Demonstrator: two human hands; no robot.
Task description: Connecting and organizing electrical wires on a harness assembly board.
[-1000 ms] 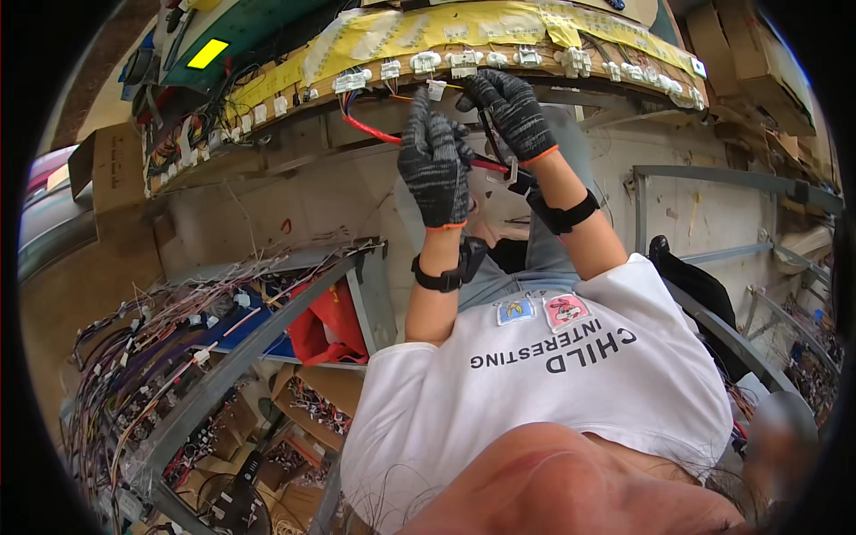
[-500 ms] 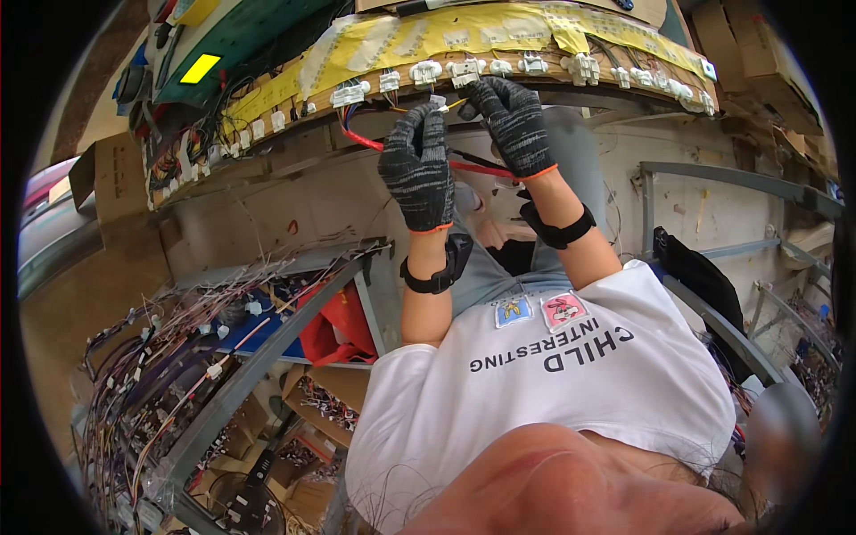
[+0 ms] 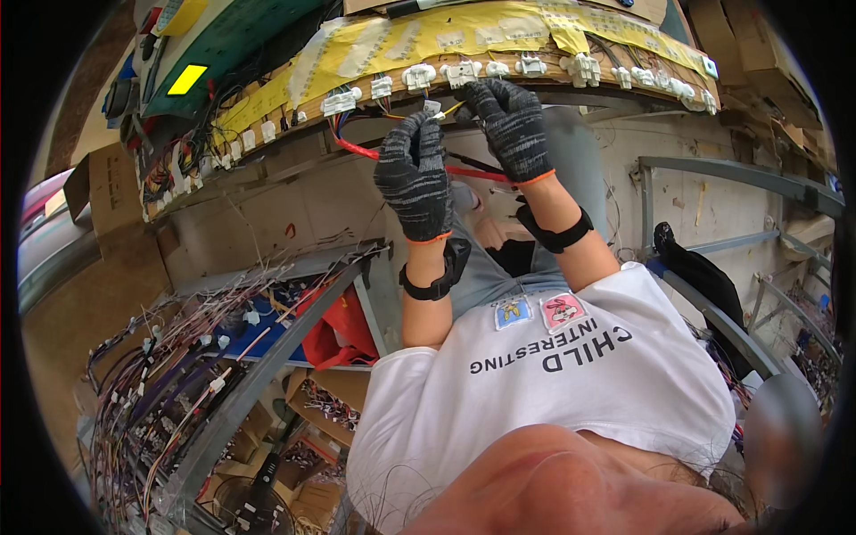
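I see the left grip [image 3: 413, 178], a hand in a dark grey knitted glove, with thumb and fingers pinched together on a small white connector [image 3: 432, 108] at their tips. From there a short yellow wire [image 3: 453, 109] runs across to the right grip [image 3: 513, 129], gloved the same way, whose fingertips are clenched on its other end. Both hands are in front of the near edge of the worktop [image 3: 428, 37], which has yellow paper over it and a row of white sockets [image 3: 417, 77] along its rim; the right grip is just below one of them, and I can't tell whether it touches. A red sleeve [image 3: 357, 150] passes behind the left grip and shows again between the hands, beside a black one [image 3: 475, 161]. Lower left, I have a heap of loose wires [image 3: 147, 419] near a red bag [image 3: 337, 330].
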